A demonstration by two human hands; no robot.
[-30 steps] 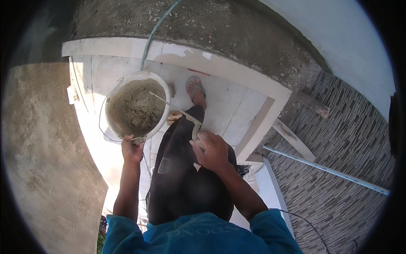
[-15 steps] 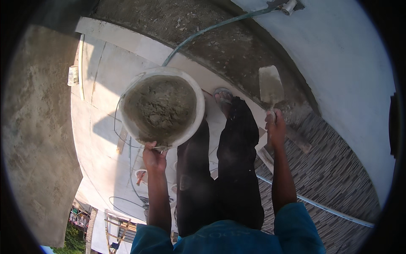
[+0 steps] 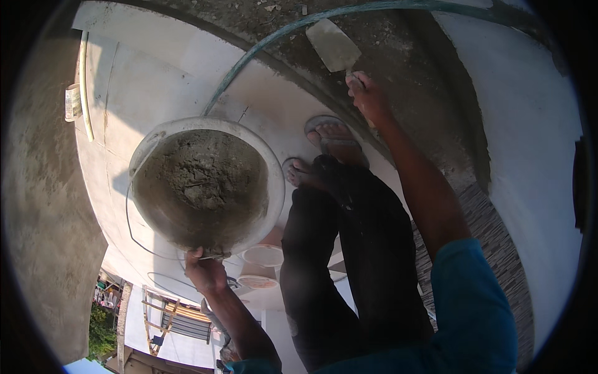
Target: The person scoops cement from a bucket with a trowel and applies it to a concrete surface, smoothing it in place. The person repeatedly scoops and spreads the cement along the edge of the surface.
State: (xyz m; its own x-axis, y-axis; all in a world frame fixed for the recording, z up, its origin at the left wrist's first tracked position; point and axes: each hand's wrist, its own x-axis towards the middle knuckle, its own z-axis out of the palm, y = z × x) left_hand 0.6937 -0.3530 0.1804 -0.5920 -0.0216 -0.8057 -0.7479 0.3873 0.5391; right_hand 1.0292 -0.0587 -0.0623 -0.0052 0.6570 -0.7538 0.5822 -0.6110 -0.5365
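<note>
- The left hand [image 3: 207, 274] is nearest. It is closed on the near edge of the big bucket [image 3: 275, 184]. A firm grip there should stop it slipping.
- The bucket is just past the left hand, touching it, and well to the left of the right hand. I cannot tell what holds up its bottom.
- Grey, lumpy mix [image 3: 208, 171] lies inside. Holding the bucket steady should help stop spills.
- The right hand [image 3: 370, 100] is farther out, wrapped round the handle of a trowel [image 3: 334, 47]. A level blade would likely work best.
- The blade points away, over dark, rough ground [image 3: 411, 50].
- A green hose [image 3: 280, 32] bends near the blade's far end.
</note>
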